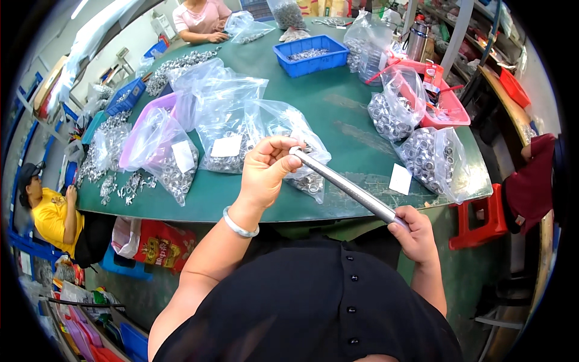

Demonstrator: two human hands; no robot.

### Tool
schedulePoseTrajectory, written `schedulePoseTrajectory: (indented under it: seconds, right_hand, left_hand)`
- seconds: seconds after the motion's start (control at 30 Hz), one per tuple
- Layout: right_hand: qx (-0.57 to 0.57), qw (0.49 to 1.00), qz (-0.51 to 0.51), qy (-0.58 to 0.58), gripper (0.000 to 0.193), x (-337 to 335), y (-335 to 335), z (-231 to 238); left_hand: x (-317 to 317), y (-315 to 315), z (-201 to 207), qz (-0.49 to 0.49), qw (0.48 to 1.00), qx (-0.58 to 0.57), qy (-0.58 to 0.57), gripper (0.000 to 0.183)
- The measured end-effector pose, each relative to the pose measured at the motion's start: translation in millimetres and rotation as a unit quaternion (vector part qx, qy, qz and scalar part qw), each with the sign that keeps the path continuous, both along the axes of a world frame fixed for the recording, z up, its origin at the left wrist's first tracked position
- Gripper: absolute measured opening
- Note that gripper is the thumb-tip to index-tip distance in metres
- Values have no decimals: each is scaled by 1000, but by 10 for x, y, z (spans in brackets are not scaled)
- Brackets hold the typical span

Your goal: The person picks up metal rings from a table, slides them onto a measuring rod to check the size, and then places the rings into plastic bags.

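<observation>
A tapered metal ring mandrel (347,186) slants across in front of me, its narrow end up and to the left. My right hand (415,234) is wrapped round its thick lower end. At the thin tip, my left hand (267,169) is closed in a pinch; a small silvery ring (295,150) seems to sit there between thumb and fingers, partly hidden. Just behind the left hand lie clear plastic bags of metal rings (310,182), and another bag with a white label (226,146) is beside them.
The green table (338,145) also bears a blue bin (310,55), a pink basket (449,111), a purple tub (136,139) and more ring bags (431,160). A red stool (479,220) stands at right. Co-workers sit at left (54,217) and at the far side (202,21).
</observation>
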State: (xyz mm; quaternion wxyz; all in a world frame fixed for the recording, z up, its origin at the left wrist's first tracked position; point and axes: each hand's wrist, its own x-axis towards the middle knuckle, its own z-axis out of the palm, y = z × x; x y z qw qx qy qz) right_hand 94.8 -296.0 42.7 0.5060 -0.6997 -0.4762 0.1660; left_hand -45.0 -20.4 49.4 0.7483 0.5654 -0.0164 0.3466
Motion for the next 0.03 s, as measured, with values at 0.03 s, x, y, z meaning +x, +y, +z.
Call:
schedulePoseTrajectory:
  seconds: [0.03]
  right_hand:
    - [-3, 1000, 3, -6, 18, 1, 22, -7]
  left_hand:
    - [-31, 20, -20, 4, 999, 32, 10, 26]
